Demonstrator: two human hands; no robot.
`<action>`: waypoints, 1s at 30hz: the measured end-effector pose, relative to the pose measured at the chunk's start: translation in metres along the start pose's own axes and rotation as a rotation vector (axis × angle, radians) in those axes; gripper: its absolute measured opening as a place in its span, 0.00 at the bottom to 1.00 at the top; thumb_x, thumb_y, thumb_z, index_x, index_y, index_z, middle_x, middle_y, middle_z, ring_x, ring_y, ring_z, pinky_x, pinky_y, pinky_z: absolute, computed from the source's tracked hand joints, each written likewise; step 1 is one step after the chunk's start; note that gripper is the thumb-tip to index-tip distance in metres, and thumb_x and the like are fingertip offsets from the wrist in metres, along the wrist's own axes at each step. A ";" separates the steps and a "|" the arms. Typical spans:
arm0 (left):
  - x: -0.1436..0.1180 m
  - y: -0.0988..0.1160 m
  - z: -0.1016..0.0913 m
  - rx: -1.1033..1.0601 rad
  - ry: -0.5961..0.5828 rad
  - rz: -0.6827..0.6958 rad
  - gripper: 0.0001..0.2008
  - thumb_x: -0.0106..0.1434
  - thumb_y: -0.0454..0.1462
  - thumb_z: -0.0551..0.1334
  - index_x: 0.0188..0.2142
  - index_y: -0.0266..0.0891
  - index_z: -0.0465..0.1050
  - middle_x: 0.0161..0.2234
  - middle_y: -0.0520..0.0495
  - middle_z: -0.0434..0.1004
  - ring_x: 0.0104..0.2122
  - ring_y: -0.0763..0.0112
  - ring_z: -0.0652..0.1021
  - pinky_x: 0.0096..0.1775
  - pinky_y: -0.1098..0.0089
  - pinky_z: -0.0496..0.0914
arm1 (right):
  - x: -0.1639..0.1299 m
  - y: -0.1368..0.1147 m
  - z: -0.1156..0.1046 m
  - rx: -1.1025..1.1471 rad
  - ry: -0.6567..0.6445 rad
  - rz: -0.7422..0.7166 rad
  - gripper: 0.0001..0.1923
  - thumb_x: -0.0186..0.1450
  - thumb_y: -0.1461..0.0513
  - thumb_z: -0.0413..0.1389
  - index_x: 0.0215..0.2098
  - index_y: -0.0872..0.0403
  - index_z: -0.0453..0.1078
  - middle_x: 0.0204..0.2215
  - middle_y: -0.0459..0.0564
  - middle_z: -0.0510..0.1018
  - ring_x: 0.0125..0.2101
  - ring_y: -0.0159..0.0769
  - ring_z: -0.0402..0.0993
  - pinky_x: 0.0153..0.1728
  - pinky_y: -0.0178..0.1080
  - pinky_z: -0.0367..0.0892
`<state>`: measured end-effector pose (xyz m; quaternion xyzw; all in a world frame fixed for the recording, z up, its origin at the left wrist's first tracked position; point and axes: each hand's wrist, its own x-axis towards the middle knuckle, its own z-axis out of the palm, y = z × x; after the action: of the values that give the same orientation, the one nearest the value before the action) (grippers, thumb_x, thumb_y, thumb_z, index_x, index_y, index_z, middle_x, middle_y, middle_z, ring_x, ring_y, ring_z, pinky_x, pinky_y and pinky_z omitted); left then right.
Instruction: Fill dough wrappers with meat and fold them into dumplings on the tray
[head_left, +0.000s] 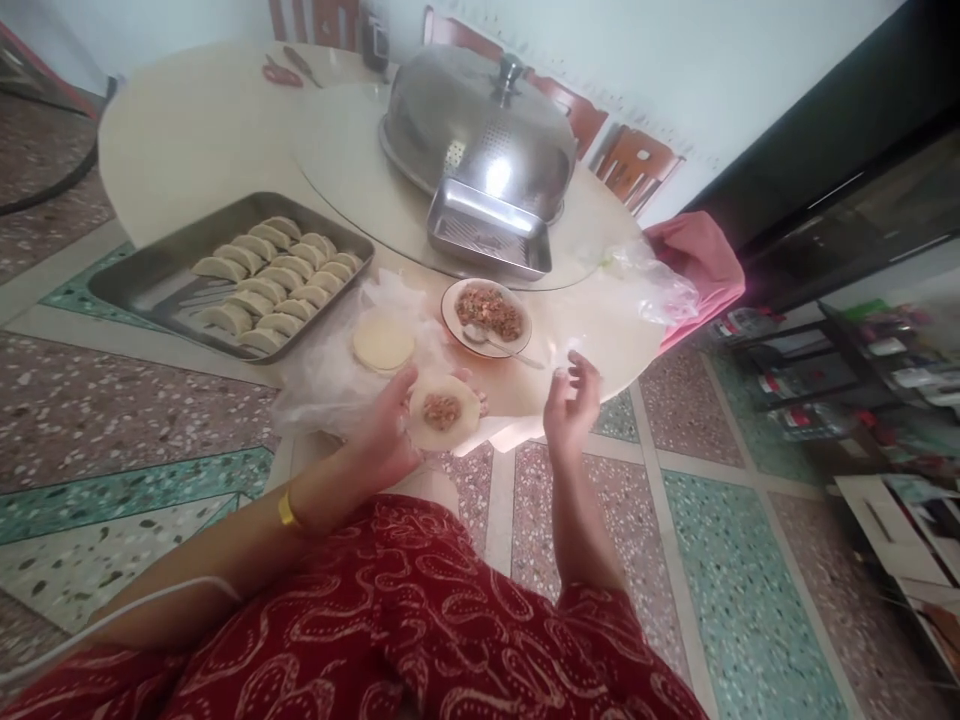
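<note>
A round dumpling wrapper [466, 428] with a mound of meat filling [442, 411] lies flat on my left hand [386, 435], its fingertips showing past the far edge. My right hand [573, 405] is raised by the table's near edge, thumb and fingers apart and slightly bent, with nothing visible in them. Ahead of my hands stands a bowl of minced filling [491, 308] with a metal spoon [517, 354] leaning in it. A stack of round wrappers [383, 338] sits on a crumpled plastic bag [319, 385].
Several folded dumplings [285, 275] line a metal tray [142, 285] at the left. On the glass turntable [352, 190] are a large domed steel lid [450, 110] and a rectangular steel pan [489, 240]. Scissors [282, 72] lie at the back; a plastic bag [660, 290] is at the right.
</note>
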<state>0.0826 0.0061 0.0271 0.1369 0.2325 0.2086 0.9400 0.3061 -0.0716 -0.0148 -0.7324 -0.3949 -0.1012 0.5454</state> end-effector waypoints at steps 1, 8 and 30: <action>0.000 -0.003 0.003 0.012 -0.004 -0.028 0.27 0.71 0.48 0.47 0.56 0.29 0.69 0.42 0.33 0.81 0.43 0.55 0.81 0.47 0.58 0.73 | -0.002 -0.010 -0.009 -0.009 0.007 -0.061 0.16 0.66 0.51 0.52 0.44 0.50 0.73 0.45 0.56 0.78 0.48 0.44 0.73 0.49 0.51 0.69; 0.002 -0.026 0.009 0.028 0.043 -0.104 0.21 0.71 0.43 0.52 0.57 0.32 0.70 0.43 0.36 0.81 0.41 0.57 0.81 0.47 0.59 0.74 | -0.022 -0.056 -0.011 0.465 -0.921 0.350 0.19 0.63 0.46 0.54 0.32 0.49 0.78 0.39 0.49 0.82 0.39 0.40 0.77 0.38 0.42 0.73; -0.003 -0.013 0.006 -0.053 0.179 -0.019 0.21 0.73 0.38 0.47 0.58 0.32 0.68 0.41 0.40 0.82 0.45 0.60 0.81 0.51 0.61 0.74 | 0.056 0.024 -0.047 -0.231 -0.127 -0.124 0.17 0.71 0.56 0.43 0.46 0.52 0.71 0.43 0.54 0.80 0.50 0.40 0.73 0.54 0.49 0.66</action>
<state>0.0875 -0.0078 0.0288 0.0903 0.3114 0.2171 0.9207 0.3732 -0.0888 0.0190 -0.7694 -0.4587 -0.1328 0.4243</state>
